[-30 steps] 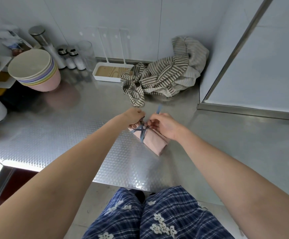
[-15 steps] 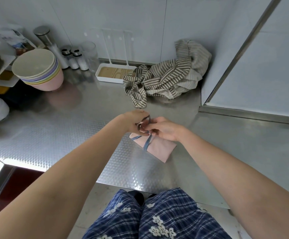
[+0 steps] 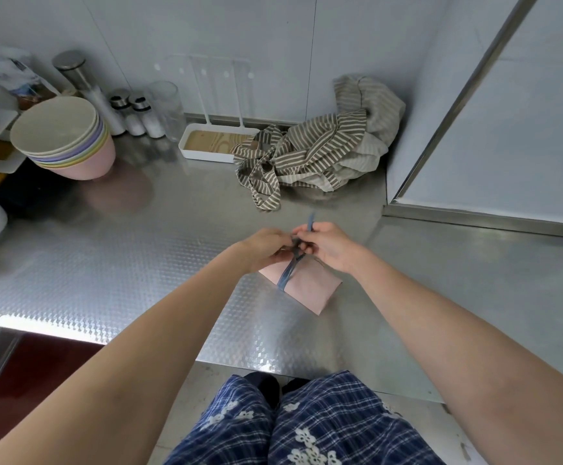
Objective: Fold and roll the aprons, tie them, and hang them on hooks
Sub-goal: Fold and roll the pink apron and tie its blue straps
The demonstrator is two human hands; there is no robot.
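A rolled pink apron [image 3: 308,286] lies on the steel counter [image 3: 112,263], with a blue strap [image 3: 288,275] wound round its middle. My left hand [image 3: 266,246] and my right hand [image 3: 327,245] meet over the roll's far end, and each pinches the blue strap at the knot. One strap end [image 3: 311,222] sticks up past my right fingers. A crumpled striped apron [image 3: 310,152] sits heaped at the back, by the wall corner.
A stack of pastel bowls [image 3: 63,139] stands at the back left, with shakers and a glass jar [image 3: 169,107] behind it. A white tray with a rack [image 3: 206,147] stands against the wall. A raised steel-edged panel [image 3: 488,216] rises on the right.
Both hands stayed at the knot, working the blue strap. A strap end now sticks up above my right hand again. The pink roll has barely shifted.
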